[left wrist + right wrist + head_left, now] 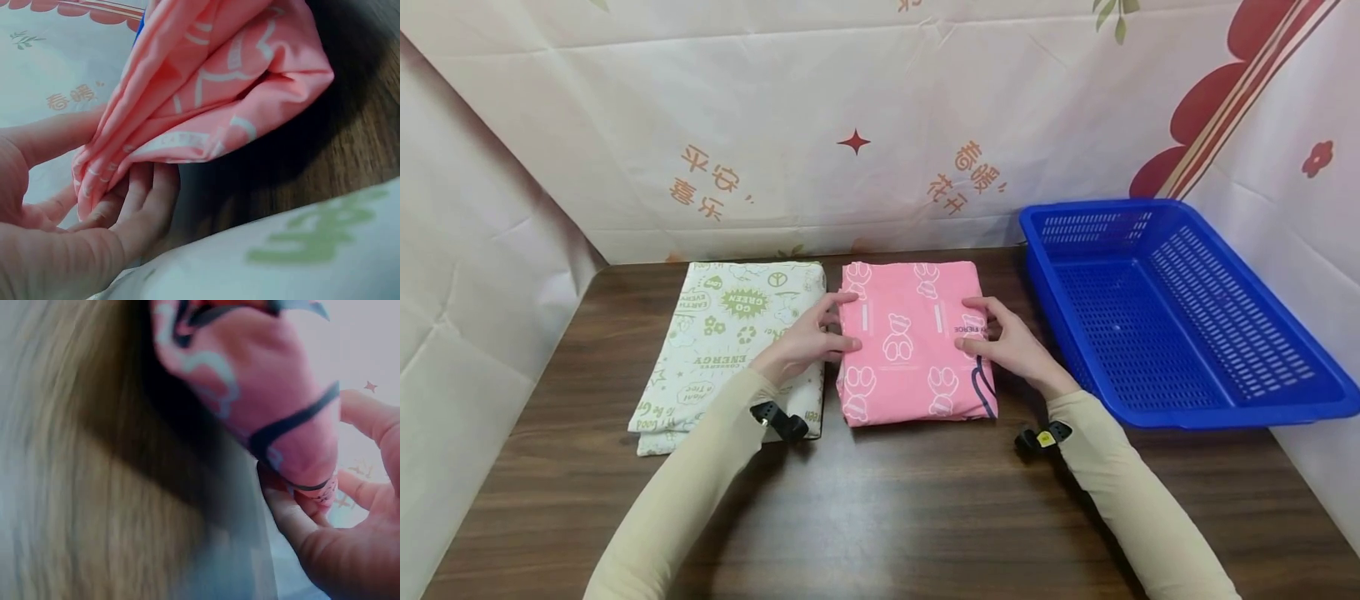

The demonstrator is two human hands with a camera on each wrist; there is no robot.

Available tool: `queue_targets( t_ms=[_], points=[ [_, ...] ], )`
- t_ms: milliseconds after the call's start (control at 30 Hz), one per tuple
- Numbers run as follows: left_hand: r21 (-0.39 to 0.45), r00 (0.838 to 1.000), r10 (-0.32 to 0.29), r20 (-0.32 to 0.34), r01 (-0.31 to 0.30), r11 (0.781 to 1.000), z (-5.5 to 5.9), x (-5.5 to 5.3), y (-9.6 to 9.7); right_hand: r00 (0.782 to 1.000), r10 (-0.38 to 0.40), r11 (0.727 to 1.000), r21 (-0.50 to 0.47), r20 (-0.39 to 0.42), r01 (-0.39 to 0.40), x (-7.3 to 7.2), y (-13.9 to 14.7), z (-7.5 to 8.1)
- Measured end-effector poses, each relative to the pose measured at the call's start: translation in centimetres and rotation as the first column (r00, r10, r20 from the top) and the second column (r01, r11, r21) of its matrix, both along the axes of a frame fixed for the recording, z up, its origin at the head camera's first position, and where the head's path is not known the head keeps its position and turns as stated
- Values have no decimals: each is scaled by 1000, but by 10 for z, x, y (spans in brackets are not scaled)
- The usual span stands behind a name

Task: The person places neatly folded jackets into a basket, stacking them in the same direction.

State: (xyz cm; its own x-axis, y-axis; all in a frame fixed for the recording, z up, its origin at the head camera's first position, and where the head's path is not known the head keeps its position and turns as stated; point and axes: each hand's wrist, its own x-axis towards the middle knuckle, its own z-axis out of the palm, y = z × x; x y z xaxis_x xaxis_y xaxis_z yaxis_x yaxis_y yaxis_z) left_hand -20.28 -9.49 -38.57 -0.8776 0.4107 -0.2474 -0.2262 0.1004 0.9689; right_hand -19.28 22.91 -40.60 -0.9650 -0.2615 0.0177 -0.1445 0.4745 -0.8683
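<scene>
A pink folded cloth (917,367) printed with white bear outlines lies between my two hands in the head view. My left hand (805,337) pinches its left edge, thumb over the top. At the opposite edge, my right hand (1018,350) grips the cloth beside some dark lettering. In the left wrist view, fingers (147,206) tuck beneath the layered folds of the pink cloth (237,81). The right wrist view has fingers (290,515) under the cloth's lower edge too. Left of the pink cloth is a white folded cloth (718,329) with green print, partly covered by my left forearm.
A blue plastic basket (1232,416) with slotted walls stands on the right side of the brown wooden table (887,517). Behind the table hangs a pale printed sheet (790,150), and similar sheets flank both sides.
</scene>
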Motion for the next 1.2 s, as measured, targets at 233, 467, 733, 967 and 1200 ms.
queue_targets(
  t_ms=[233, 467, 733, 967, 1200],
  points=[
    [63, 1000, -25, -10, 26, 998, 4, 3, -11, 996, 22, 995, -101, 91, -13, 6, -6, 5],
    [92, 998, -61, -22, 63, 994, 8, 5, -18, 992, 10, 997, -84, 129, 1, 17, -13, 28],
    [85, 992, -111, -52, 115, 990, 15, 6, -23, 987, 42, 999, -37, 153, -36, 29, -10, 61],
    [63, 985, -150, -89, 155, 986, 26, 7, -13, 985, 66, 997, 38, 156, -73, 34, 2, 83],
    [54, 979, -174, -108, 180, 982, 34, 6, 5, 983, 104, 987, 102, 154, -121, 31, 21, 89]
  ],
)
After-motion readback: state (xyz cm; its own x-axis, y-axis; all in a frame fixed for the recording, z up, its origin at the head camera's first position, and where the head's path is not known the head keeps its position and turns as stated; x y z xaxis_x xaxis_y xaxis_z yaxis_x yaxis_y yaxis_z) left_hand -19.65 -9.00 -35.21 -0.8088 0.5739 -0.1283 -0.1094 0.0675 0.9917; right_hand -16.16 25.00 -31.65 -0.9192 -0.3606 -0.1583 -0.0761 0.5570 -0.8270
